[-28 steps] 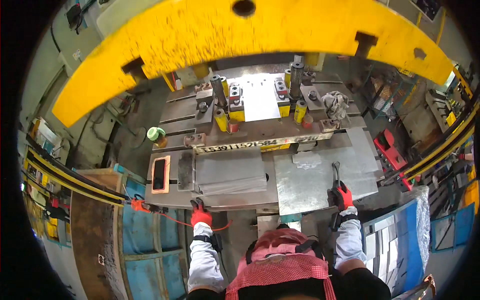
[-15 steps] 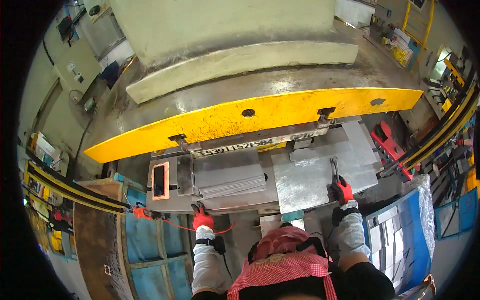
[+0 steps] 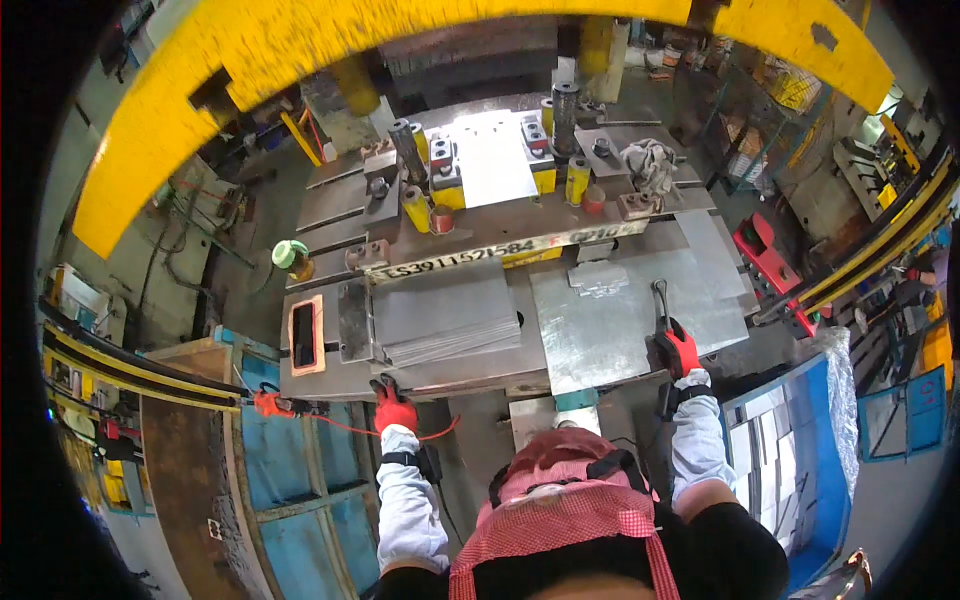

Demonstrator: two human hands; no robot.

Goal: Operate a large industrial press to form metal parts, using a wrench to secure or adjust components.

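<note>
My right hand [image 3: 677, 350], in a red glove with dark fingers, is closed around a slim metal tool [image 3: 660, 298] with a looped tip, its exact kind unclear. The tool lies over a bare metal sheet [image 3: 575, 345] at the right of the press bed. My left hand [image 3: 395, 408], gloved alike, rests at the bed's front edge with fingers spread and nothing visible in it. Just beyond it is a stack of flat metal sheets [image 3: 440, 310] beside an upright metal block [image 3: 355, 320]. Farther back, a bright sheet [image 3: 495, 160] lies on the die between its posts.
Overhead arches the yellow press ram [image 3: 380, 45]. A dark phone-like slab [image 3: 304, 333] lies at the bed's left. Small plates [image 3: 598, 278] sit on the right sheet. A grey rag [image 3: 650, 165] lies beside the die. A blue bin of metal pieces [image 3: 775, 470] stands right.
The yellow ram has risen, uncovering the die, its posts and the bright sheet. My hands have barely moved, the right still holding the tool.
</note>
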